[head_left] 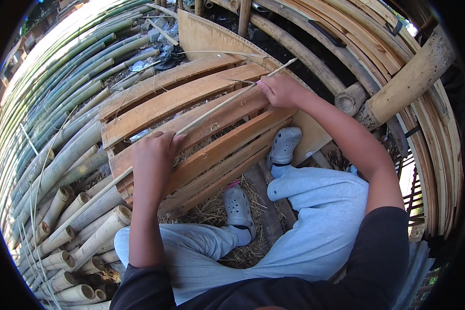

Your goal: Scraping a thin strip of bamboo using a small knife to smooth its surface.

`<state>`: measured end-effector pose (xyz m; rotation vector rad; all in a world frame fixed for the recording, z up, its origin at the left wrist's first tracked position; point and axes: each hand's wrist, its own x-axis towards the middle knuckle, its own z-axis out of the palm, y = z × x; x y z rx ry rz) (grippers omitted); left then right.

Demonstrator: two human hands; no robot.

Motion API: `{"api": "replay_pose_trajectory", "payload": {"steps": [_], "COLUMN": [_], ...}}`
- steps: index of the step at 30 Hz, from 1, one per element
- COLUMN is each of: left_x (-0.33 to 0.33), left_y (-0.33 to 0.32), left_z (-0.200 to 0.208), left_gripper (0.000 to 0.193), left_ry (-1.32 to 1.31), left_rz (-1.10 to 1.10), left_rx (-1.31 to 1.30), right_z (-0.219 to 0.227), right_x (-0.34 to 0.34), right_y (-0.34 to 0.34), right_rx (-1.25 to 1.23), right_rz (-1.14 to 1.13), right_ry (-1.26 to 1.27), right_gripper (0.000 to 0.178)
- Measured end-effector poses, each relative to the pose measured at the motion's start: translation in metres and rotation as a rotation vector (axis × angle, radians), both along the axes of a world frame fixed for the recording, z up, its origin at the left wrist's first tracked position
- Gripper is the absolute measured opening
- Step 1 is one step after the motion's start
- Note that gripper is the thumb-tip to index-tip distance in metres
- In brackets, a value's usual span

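bamboo strip (217,109) lay slantwise over the slats (165,100); left hand (157,150) closed on it, right hand (278,91), well apart, gripping a thin blade (240,80) by its far end. careless pull: blade could have slid, nicking fingers.

Daylight is bleaching bamboo poles (57,113) at upper left; softer shade is covering the wooden slats (175,98) mid-frame. Fisheye distortion is bending planks (442,139) at right, black vignetting swallowing the corners.

Bamboo poles (57,155) piled left; planks (439,155) right, near 1 thick post (408,85); loose straw (211,213).
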<state>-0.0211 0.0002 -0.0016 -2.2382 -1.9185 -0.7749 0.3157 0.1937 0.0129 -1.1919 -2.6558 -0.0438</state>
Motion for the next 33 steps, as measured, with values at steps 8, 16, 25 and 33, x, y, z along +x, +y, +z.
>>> {"api": "replay_pose_trajectory", "payload": {"steps": [8,16,25,33], "left_x": [-0.005,-0.002,0.002,0.000], "left_y": [0.001,0.004,0.002,0.002], "left_z": [-0.005,-0.008,-0.004,0.001], "left_gripper": [0.025,0.025,0.027,0.026], "left_ry": [-0.029,0.012,0.016,-0.017], "left_rz": [0.007,0.017,0.007,-0.020], "left_rx": [0.017,0.003,0.035,0.006], "right_z": [0.011,0.017,0.012,0.023], "right_x": [-0.047,-0.058,-0.031,-0.035], "right_y": [-0.049,-0.053,-0.011,-0.041], "right_rx": [-0.009,-0.046,-0.193,-0.055], "right_rz": [-0.118,-0.233,-0.175,-0.159], "right_ry": [-0.182,-0.209,-0.118,-0.134], "right_gripper": [0.044,0.041,0.038,0.041]}}
